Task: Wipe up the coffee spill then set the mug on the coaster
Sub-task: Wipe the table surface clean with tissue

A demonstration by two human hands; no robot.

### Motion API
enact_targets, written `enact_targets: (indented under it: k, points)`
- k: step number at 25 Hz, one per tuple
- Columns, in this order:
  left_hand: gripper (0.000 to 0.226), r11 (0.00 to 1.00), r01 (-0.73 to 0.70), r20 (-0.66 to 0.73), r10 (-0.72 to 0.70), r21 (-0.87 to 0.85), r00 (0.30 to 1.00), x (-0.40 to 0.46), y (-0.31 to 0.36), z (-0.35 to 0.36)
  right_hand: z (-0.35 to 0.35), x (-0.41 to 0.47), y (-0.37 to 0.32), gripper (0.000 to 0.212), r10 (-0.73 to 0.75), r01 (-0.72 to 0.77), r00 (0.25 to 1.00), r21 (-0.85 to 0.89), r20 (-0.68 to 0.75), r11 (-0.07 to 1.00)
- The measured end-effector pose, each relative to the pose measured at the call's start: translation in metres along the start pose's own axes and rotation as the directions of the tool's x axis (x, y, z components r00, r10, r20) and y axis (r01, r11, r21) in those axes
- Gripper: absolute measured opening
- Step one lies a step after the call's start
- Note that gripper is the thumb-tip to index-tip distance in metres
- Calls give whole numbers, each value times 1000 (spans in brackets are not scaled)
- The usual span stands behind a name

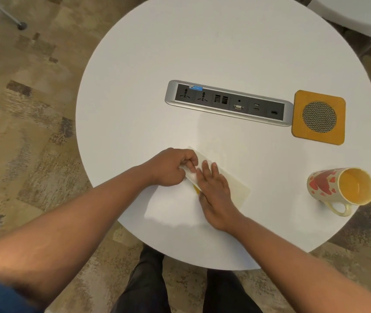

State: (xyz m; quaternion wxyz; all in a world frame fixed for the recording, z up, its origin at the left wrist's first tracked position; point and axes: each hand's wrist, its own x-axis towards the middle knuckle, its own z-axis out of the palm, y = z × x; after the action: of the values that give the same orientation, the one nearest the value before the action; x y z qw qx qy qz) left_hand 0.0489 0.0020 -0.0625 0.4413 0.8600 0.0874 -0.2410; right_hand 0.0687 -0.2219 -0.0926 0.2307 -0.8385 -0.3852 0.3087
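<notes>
Pinched in the left hand (171, 167) and pressed flat by the right hand (214, 190), a white paper napkin (232, 184) is worked over the spill — wiping underway, tipped heart-patterned ceramic mug (338, 188) next.

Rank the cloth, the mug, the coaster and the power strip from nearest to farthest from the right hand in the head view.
From the right hand:
1. Cloth, directly under the hand.
2. Power strip, farther up the table, at its centre.
3. Mug, on its side toward the right edge; too close to call against the coaster.
4. Coaster, far right, beside the strip's end.
</notes>
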Motion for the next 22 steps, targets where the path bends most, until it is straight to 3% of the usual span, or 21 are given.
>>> enact_targets:
  k: [3, 6, 8, 10, 13, 16, 19, 22]
  points:
    - [48, 999, 3, 4, -3, -36, 1000, -3, -3, 2, 21, -6, -21, 69, 117, -115, 993, -55, 35, 992]
    - [47, 997, -22, -95, 15, -72, 995, -7, -10, 7, 28, -5, -31, 70, 190, -184, 981, -135, 35, 974]
    - [45, 995, -50, -205, 32, -84, 978, -13, -17, 11, 25, -4, -31, 69, 180, -186, 982, -167, -52, 968]
    - [43, 995, -68, -296, 43, -75, 954, -18, -25, 16, 20, 1, -28, 61, 76, -106, 986, -208, -148, 972]
    - [39, 981, -84, -457, 157, 175, 875, -24, -42, 18, 18, 12, -15, 46, -71, 17, 978, -263, -196, 965]
    - [29, 913, -52, -490, 265, 405, 831, -26, -60, 18, 27, 15, -9, 59, -73, 9, 983, -353, -167, 935]
    - [27, 871, -70, -466, 326, 486, 822, -27, -70, 26, 35, 17, -14, 63, -24, -45, 987, -415, -159, 909]
    - [31, 886, -10, -493, 268, 464, 827, -27, -72, 31, 35, 19, -16, 65, 14, -82, 986, -411, -166, 908]
